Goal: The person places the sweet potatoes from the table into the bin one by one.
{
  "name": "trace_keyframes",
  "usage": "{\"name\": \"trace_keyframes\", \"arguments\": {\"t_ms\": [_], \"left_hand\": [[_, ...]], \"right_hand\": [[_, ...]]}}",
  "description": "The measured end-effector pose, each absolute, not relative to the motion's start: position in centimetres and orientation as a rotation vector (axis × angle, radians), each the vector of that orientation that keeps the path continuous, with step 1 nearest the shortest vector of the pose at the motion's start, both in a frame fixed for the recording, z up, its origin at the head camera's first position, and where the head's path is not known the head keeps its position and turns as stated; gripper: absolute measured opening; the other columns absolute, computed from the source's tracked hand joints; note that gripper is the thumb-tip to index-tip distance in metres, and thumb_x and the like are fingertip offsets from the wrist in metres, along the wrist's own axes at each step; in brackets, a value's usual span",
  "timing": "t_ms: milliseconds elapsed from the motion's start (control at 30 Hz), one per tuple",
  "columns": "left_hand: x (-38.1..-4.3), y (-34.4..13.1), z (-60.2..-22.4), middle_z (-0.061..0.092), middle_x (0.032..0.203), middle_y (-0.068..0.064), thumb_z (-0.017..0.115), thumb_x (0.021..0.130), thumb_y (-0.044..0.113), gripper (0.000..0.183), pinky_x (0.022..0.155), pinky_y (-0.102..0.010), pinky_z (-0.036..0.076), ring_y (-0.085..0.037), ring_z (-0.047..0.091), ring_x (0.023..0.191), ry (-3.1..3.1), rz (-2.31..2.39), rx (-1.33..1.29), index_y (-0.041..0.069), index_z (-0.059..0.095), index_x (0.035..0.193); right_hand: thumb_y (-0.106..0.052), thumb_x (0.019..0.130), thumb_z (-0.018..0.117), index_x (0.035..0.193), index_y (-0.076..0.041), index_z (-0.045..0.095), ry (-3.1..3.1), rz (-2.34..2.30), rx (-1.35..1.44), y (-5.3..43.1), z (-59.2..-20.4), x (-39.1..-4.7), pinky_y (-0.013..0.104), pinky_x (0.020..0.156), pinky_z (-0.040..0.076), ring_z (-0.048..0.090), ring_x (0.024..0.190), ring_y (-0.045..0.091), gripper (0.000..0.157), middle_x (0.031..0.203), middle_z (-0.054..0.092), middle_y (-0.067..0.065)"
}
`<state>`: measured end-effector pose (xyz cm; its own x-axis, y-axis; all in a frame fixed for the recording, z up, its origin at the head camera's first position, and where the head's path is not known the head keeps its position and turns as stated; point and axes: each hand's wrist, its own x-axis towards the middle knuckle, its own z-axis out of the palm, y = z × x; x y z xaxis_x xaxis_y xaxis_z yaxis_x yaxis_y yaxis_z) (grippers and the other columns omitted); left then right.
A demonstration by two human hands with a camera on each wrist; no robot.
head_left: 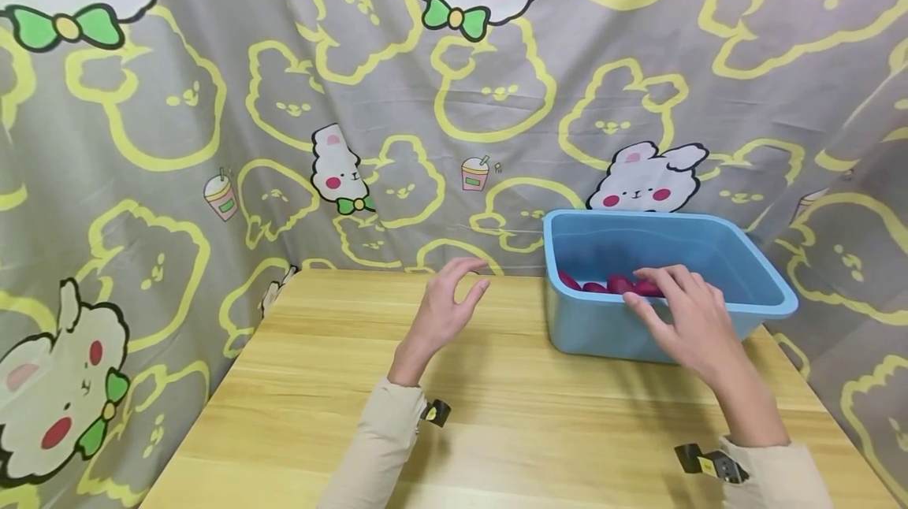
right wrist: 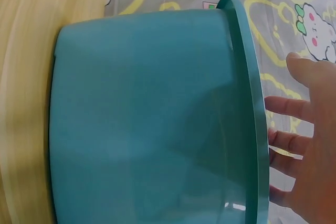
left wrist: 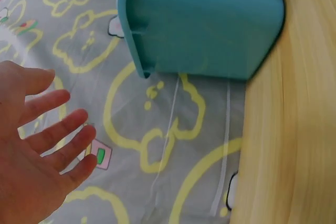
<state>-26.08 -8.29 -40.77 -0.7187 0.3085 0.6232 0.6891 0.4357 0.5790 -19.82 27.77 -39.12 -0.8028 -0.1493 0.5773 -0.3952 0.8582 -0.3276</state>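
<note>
A blue plastic bin stands at the back right of the wooden table, with several dark red rounded items lying inside; their kind does not show clearly. My right hand is over the bin's front rim, its fingers spread and relaxed, holding nothing. In the right wrist view the fingertips of the right hand appear just beyond the rim. My left hand hovers above the table to the left of the bin, fingers loosely spread. Seen from the left wrist, the left hand has its palm bare.
The wooden table reaches back to a grey curtain with yellow outlines and white cartoon animals, which also hangs along both sides. Each sleeve carries a small black strap device at the wrist.
</note>
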Motion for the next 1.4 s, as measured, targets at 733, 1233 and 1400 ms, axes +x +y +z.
{"name": "trace_keyframes", "arguments": {"t_ms": [733, 1233, 1400], "left_hand": [[-27.6, -17.7, -39.5, 0.043, 0.156, -0.016, 0.048, 0.109, 0.038, 0.049, 0.114, -0.061, 0.031, -0.038, 0.039, 0.143, -2.558, -0.779, -0.650, 0.010, 0.054, 0.148], [-27.9, -22.1, -37.5, 0.028, 0.166, -0.015, 0.043, 0.109, 0.043, 0.056, 0.118, -0.063, 0.021, -0.041, 0.028, 0.149, -2.657, -0.498, -0.573, 0.012, 0.045, 0.155], [-28.1, -23.1, -36.9, 0.026, 0.167, -0.017, 0.042, 0.109, 0.045, 0.057, 0.119, -0.062, 0.019, -0.044, 0.026, 0.149, -2.713, -0.421, -0.543, 0.013, 0.042, 0.157]], "right_hand": [[-0.049, 0.100, 0.061, 0.159, -0.015, 0.039, -2.679, 0.458, 0.422, 30.1, -37.8, -20.7, 0.077, 0.101, 0.023, 0.036, 0.136, 0.050, 0.071, 0.150, 0.044, 0.025], [-0.053, 0.102, 0.053, 0.161, -0.013, 0.032, -2.764, 0.406, 0.396, 30.9, -36.4, -21.2, 0.079, 0.106, 0.016, 0.026, 0.144, 0.051, 0.074, 0.158, 0.034, 0.026], [-0.052, 0.103, 0.051, 0.162, -0.012, 0.029, -2.805, 0.393, 0.375, 31.2, -35.9, -21.2, 0.079, 0.107, 0.015, 0.023, 0.145, 0.052, 0.075, 0.160, 0.031, 0.027]]}}
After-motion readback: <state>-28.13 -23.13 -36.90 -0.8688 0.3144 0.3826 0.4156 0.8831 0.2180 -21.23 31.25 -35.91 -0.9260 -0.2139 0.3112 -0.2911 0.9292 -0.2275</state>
